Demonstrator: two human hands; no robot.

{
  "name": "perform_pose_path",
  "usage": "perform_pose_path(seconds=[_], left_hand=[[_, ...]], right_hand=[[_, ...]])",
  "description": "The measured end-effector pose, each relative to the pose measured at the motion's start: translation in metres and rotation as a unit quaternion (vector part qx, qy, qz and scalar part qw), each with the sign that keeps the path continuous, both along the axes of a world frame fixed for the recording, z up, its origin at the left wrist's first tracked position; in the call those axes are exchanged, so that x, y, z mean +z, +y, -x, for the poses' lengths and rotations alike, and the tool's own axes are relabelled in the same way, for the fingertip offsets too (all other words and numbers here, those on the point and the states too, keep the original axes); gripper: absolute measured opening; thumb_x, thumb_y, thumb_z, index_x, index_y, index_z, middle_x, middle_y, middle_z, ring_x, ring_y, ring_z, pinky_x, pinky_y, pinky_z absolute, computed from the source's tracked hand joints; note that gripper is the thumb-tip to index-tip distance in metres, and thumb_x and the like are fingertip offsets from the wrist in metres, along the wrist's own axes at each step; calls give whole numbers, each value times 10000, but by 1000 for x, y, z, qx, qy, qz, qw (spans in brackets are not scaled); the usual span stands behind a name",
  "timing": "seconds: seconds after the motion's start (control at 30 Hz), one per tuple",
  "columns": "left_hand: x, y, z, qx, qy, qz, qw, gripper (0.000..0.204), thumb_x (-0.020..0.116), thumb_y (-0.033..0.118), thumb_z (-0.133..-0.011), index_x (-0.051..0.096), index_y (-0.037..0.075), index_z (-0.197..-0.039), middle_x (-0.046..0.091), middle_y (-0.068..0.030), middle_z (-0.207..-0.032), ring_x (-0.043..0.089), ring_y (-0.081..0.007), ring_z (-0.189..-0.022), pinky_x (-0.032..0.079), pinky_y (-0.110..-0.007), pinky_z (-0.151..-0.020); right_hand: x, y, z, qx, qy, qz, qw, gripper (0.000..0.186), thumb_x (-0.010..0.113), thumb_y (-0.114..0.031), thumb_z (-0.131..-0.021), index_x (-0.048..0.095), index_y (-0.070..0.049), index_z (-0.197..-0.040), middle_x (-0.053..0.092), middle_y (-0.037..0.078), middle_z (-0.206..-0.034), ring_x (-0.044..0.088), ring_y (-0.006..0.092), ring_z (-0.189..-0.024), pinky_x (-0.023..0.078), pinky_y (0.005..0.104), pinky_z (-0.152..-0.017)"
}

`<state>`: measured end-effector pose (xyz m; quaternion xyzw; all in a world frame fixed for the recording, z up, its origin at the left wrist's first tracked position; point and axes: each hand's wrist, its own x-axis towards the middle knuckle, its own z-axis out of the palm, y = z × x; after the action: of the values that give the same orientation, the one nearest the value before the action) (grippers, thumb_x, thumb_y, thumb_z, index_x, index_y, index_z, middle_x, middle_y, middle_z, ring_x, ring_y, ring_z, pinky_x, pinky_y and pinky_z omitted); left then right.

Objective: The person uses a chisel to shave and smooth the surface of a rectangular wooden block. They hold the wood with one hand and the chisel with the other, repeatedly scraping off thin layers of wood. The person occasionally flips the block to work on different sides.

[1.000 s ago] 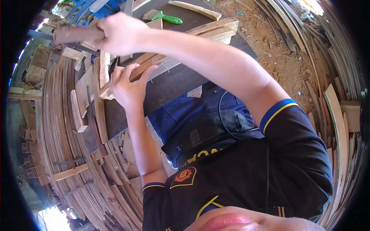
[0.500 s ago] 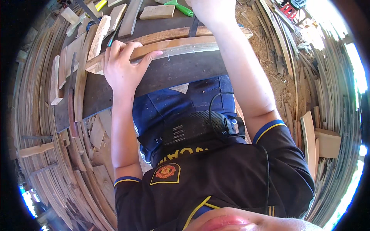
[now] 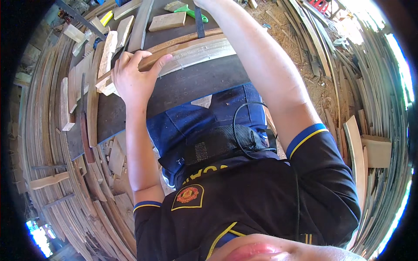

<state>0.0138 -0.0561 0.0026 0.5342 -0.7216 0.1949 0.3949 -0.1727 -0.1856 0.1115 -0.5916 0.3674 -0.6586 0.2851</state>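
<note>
My left hand (image 3: 133, 76) is closed round the left end of a curved wooden strip (image 3: 187, 48), thumb on the near side and fingers over the far side. Small nails stick out along the strip's pale near face. Another brown curved strip (image 3: 170, 42) lies right behind it. At the top edge, my right hand (image 3: 203, 3) is mostly cut off and its fingers are hidden. A dark flat bar (image 3: 199, 24) runs from beside it down to the strips; whether the hand holds this bar is unclear.
The strips lie on a dark bench top (image 3: 191, 80) against my lap. Beyond them are a wood block (image 3: 167, 21), a green-handled brush (image 3: 193, 13) and several offcuts. At the left edge rests a long tool with a brown handle (image 3: 87, 139). Stacked timber (image 3: 43, 108) lines both sides.
The right hand has moved up and left, further out of the frame, and the dark bar stands further left. My left hand keeps its grip. The whole view has shifted slightly.
</note>
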Motion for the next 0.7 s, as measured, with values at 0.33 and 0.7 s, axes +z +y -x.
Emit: perform_pose_path(seconds=[0.33, 0.7], left_hand=[[-1, 5, 2, 13, 15, 3, 1000, 495, 853, 596, -644, 727, 146, -806, 573, -25, -815, 605, -279, -834, 473, -437, -768], [-9, 31, 6, 15, 32, 20, 999, 467, 898, 499, -625, 727, 125, -847, 548, -26, -842, 566, -253, -847, 456, -416, -757]], right_hand=[[-6, 32, 8, 162, -104, -11, 981, 143, 644, -173, -970, 623, -55, -892, 527, -29, -619, 508, 63, -491, 413, 254, -441], [-5, 106, 57, 222, -183, -7, 958, 344, 509, -145, -1011, 382, -137, -691, 262, -54, -524, 262, 92, -434, 192, 277, -439]])
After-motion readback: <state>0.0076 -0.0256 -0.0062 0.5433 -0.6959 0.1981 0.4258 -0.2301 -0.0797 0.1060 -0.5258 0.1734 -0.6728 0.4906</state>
